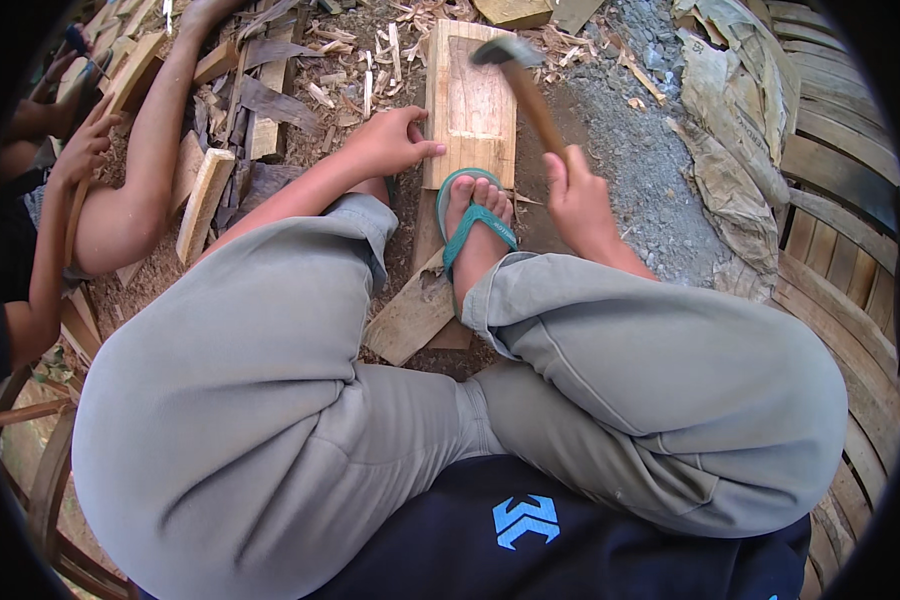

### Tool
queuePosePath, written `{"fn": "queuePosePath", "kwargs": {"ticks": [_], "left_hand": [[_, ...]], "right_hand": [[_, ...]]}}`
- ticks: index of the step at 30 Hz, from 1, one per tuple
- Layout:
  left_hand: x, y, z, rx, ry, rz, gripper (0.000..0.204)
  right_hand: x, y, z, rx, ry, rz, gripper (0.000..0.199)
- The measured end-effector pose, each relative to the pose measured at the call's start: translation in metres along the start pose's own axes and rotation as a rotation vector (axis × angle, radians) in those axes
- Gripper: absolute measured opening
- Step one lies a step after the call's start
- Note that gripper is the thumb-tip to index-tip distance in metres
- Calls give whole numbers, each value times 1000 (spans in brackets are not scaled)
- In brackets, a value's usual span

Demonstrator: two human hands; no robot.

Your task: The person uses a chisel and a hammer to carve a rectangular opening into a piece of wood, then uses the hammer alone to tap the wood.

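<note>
A pale wooden block (475, 158) with a shallow rectangular recess in its top lies beyond my feet. At its left edge my left hand (390, 142) is closed, with thumb and curled fingers against the wood; the undersides of the fingers are hidden. My right hand (582, 207) is wrapped round the wooden handle of a hammer (533, 105). The hammer's dark metal head is over the upper right part of the recess; whether it touches the wood I cannot tell. My foot in a green flip-flop (457, 240) is at the block's near end.
Wood chips (385, 65) and offcuts (207, 200) litter the ground at left. Another person's arm (155, 170) reaches in there beside a wooden strip. Grey rubble (630, 140), a crumpled sack (735, 110) and curved wooden slats (840, 160) lie to the right. A loose plank (410, 318) sits between my legs.
</note>
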State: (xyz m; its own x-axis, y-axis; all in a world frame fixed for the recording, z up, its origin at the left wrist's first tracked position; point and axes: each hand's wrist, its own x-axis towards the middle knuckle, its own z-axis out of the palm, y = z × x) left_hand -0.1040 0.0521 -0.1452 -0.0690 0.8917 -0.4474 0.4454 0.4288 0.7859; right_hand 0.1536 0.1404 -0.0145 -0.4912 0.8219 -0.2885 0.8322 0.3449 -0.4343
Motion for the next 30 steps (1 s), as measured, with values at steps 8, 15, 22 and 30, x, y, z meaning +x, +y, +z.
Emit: {"fn": "queuePosePath", "kwargs": {"ticks": [8, 15, 22, 30], "left_hand": [[-8, 3, 3, 24, 7, -11, 80], [-11, 2, -4, 75, 17, -18, 78], [-6, 8, -4, 99, -18, 13, 78], [-6, 3, -1, 95, -31, 18, 78]], "right_hand": [[7, 0, -18, 109, 24, 42, 40], [23, -3, -26, -40, -139, -54, 35], [14, 17, -18, -235, -244, -42, 37], [19, 12, -8, -214, -282, 6, 41]]}}
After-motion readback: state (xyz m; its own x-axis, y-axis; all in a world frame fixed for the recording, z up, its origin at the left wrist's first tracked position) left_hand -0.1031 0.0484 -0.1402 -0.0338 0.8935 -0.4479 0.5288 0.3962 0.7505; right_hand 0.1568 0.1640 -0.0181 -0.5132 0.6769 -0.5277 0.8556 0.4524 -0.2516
